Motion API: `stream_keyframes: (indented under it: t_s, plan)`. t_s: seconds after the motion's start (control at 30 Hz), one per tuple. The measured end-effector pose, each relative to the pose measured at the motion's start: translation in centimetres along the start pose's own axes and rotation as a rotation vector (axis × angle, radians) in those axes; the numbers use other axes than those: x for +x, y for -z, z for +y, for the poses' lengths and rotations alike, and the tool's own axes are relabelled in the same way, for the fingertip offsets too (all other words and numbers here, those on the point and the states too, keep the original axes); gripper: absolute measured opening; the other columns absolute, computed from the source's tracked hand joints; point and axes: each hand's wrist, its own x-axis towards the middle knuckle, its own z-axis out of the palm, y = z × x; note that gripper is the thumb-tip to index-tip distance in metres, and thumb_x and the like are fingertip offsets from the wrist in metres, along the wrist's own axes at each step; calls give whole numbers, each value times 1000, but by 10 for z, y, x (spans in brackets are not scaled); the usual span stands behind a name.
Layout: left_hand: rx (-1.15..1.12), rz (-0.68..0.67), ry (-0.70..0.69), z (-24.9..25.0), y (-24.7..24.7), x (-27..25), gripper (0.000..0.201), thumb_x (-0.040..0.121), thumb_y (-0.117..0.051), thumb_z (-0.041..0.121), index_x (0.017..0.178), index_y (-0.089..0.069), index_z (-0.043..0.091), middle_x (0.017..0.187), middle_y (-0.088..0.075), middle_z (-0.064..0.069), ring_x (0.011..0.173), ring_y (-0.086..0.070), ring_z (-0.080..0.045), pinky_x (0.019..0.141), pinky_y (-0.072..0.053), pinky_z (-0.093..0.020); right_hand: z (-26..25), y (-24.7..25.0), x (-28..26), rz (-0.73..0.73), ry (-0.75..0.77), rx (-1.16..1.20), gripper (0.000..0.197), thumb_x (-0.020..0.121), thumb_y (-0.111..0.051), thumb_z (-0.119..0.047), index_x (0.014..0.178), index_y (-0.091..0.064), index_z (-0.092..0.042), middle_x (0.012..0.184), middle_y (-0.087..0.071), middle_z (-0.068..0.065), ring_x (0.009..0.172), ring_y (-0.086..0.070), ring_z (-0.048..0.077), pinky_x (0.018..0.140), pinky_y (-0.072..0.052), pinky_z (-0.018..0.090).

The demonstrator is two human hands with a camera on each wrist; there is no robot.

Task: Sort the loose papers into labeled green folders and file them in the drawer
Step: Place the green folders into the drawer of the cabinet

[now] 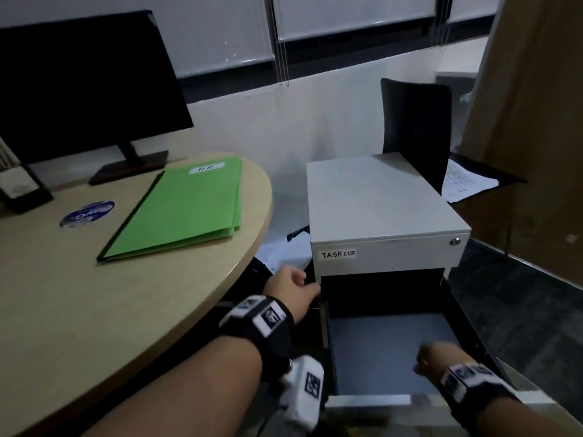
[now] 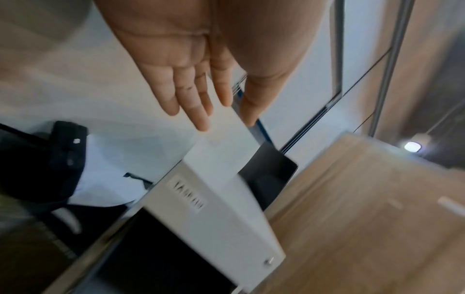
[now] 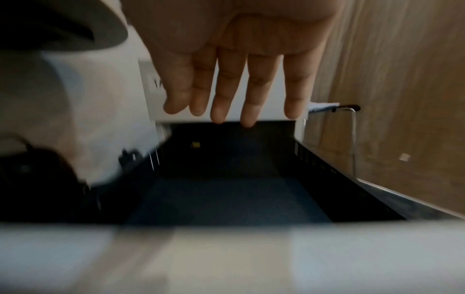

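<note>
Head view, folders: we see the green folders point(image 1: 186, 209) stacked closed on the table point(image 1: 94, 310) at ten o'clock from our hands, the top one labelled "HR"; they lie well apart from the cabinet.
Head view, drawer: the cabinet point(image 1: 383, 200) stands at one o'clock, its upper front marked "TASK LIST"; the drawer point(image 1: 391, 354) below is pulled out and we see only its bare grey floor.
Head view, papers: loose papers point(image 1: 285, 252) lie on the floor between table and cabinet; further sheets point(image 1: 467, 182) rest on the chair point(image 1: 416, 127) at two o'clock.
Head view, hands: our left hand point(image 1: 291, 290) sits beside the cabinet's left front edge; our right hand point(image 1: 437, 357) hangs over the drawer near its front.
Left wrist view: the fingers point(image 2: 191, 93) of the left hand are straight and hold nothing; whether they touch the cabinet we cannot tell, for blur.
Right wrist view: the right hand's fingers point(image 3: 224, 95) point loose and spread toward the dark drawer interior at twelve o'clock, holding nothing.
Progress: we judge the drawer opened and ready, at least one folder labelled, yet nothing filed; papers on floor and chair look unsorted, so gathering, sorting and filing appear to remain.
</note>
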Motion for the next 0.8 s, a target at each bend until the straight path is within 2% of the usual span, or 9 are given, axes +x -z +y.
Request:
stream_keyframes:
  t_s: [0.13, 0.23, 0.37, 0.47, 0.53, 0.57, 0.67, 0.73, 0.8]
  plan:
    - [-113, 268, -93, 54, 64, 18, 29, 90, -59, 15, 118, -56, 13, 119, -60, -4, 109, -56, -23, 82, -38, -21, -43, 64, -4, 260, 129, 209, 28, 88, -62, -36, 107, -68, -16, 113, -67, 5, 109, -60, 21, 85, -43, 21]
    - [48, 345, -58, 72, 108, 45, 35, 92, -50, 8, 126, -55, 11, 130, -56, -10, 119, -53, -28, 98, -42, -28, -77, 105, -15, 396, 165, 381, 25, 86, -66, -34, 101, -71, -15, 106, -70, 6, 104, -63, 23, 84, -45, 25]
    - [674, 84, 25, 69, 134, 57, 34, 96, -47, 13, 125, -56, -1, 129, -56, -18, 119, -54, -30, 89, -42, -30, -106, 136, -21, 467, 249, 507, 14, 82, -69, -36, 87, -71, -22, 94, -71, 0, 94, -65, 18, 85, -50, 27]
    - [969, -134, 129, 62, 131, 55, 38, 96, -52, 25, 128, -57, 4, 132, -56, -11, 122, -52, -26, 95, -40, -28, -130, 148, -26, 457, 323, 547, 9, 83, -68, -35, 79, -65, -27, 82, -66, -5, 84, -62, 13, 78, -47, 23]
    - [1152, -216, 212, 45, 120, 70, 57, 81, -64, 43, 128, -58, 11, 125, -59, -5, 119, -55, -23, 100, -42, -30, -144, 150, -28, 438, 350, 567, 8, 83, -68, -34, 82, -67, -27, 81, -64, -7, 81, -61, 11, 75, -45, 21]
    - [1179, -212, 231, 36, 117, 81, 61, 75, -66, 46, 126, -59, 14, 119, -60, -5, 116, -57, -23, 99, -44, -31, -150, 149, -27, 431, 364, 574, 8, 84, -67, -34, 84, -68, -26, 80, -64, -7, 80, -60, 11, 75, -45, 20]
    - [1216, -238, 126, 46, 123, 57, 31, 95, -51, 28, 118, -60, 10, 119, -59, -7, 112, -57, -24, 97, -44, -31, -163, 139, -26, 393, 392, 592, 10, 85, -66, -34, 87, -68, -24, 81, -61, -8, 83, -60, 10, 79, -46, 21]
    - [1119, -276, -4, 55, 124, 35, 26, 97, -47, 20, 115, -61, 8, 126, -60, -7, 111, -57, -24, 88, -45, -27, -172, 133, -23, 342, 403, 635, 10, 86, -65, -36, 86, -64, -26, 83, -62, -9, 88, -62, 13, 85, -49, 26]
    - [854, -300, -29, 56, 140, 27, 27, 96, -49, 14, 120, -62, 9, 123, -62, -8, 113, -60, -24, 82, -48, -26, -185, 124, -20, 245, 438, 712, 24, 86, -63, -42, 98, -64, -22, 94, -66, -6, 94, -64, 15, 91, -51, 34]
